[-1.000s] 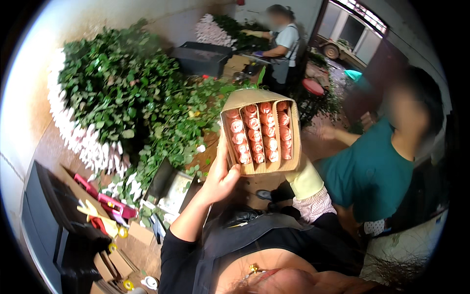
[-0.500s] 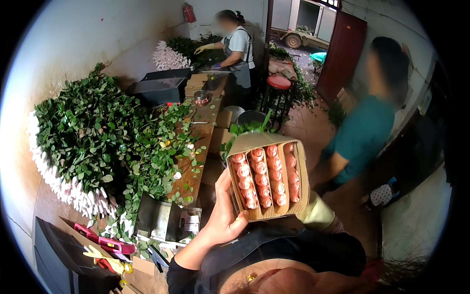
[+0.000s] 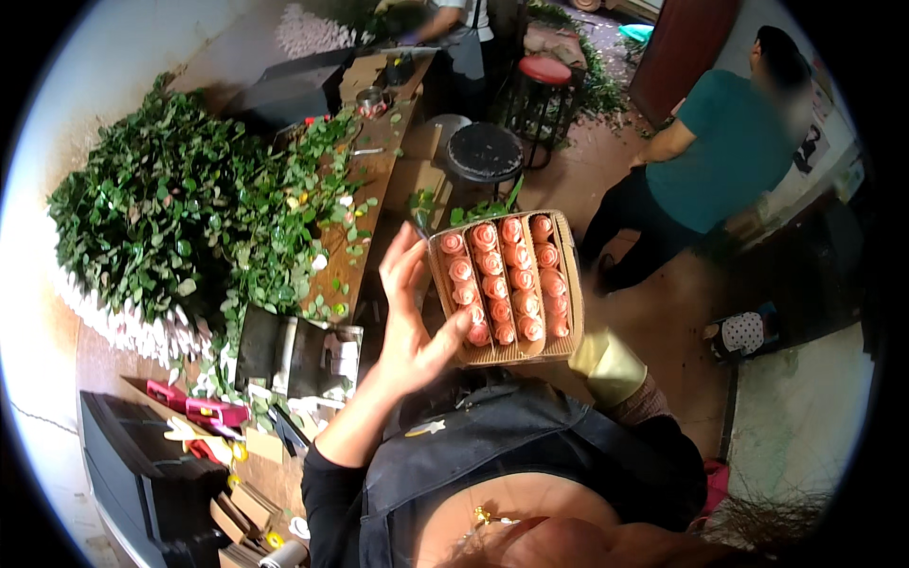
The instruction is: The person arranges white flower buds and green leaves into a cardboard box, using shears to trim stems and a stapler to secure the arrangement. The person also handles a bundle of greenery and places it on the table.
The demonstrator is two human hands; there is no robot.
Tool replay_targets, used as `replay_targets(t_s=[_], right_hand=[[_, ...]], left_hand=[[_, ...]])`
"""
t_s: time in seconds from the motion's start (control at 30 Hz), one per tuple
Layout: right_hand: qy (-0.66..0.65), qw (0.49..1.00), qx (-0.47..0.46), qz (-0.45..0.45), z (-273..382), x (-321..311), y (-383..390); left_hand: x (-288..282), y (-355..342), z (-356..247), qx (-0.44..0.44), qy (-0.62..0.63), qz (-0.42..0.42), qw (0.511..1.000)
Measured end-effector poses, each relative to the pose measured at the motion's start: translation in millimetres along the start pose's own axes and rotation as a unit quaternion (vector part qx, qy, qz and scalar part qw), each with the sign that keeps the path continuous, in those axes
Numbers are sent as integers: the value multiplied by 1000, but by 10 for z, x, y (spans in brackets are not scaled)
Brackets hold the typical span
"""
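In front of my chest is a bundle of pink roses [image 3: 511, 284], wrapped in corrugated cardboard, with the blooms facing up in rows between cardboard strips. Green leaves [image 3: 488, 206] stick out past its far side. Beside its left edge is my left hand [image 3: 412, 327], bare, its fingers stretched and apart, the thumb lying against the near left corner. My right hand [image 3: 606, 367], in a pale yellow glove, supports the bundle at its near right corner; the bundle hides its fingers.
A wooden table [image 3: 379, 189] on the left bears a big leafy heap of stems [image 3: 161, 199] with white-wrapped heads. Black stool [image 3: 485, 151] and red stool [image 3: 544, 69] stand beyond the bundle. One person [image 3: 720, 151] in green is at right; another [image 3: 459, 38] works at the far table end.
My left hand's fingers have loosened and spread beside the bundle. The bundle has tipped so its blooms face up more. The person in green has turned and moved right; my view has tilted down.
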State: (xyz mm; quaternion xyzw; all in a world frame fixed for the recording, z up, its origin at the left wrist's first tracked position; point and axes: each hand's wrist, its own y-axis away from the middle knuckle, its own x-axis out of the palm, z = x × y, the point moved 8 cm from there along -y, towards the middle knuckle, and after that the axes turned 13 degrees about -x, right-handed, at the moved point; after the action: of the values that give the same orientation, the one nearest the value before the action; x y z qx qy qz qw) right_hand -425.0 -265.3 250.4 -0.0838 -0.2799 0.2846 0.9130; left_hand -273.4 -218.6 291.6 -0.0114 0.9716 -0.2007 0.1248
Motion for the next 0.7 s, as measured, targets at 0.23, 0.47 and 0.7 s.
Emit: replay_targets(t_s=[0.23, 0.47, 0.7], right_hand=[[14, 998, 24, 63, 168, -45, 59], [-111, 988, 103, -8, 87, -232, 179], [-167, 976, 142, -5, 44, -246, 220]], left_hand=[[287, -311, -429, 126, -244, -13, 961], [548, -394, -470, 24, -334, 6, 942], [640, -412, -315, -12, -358, -45, 933]])
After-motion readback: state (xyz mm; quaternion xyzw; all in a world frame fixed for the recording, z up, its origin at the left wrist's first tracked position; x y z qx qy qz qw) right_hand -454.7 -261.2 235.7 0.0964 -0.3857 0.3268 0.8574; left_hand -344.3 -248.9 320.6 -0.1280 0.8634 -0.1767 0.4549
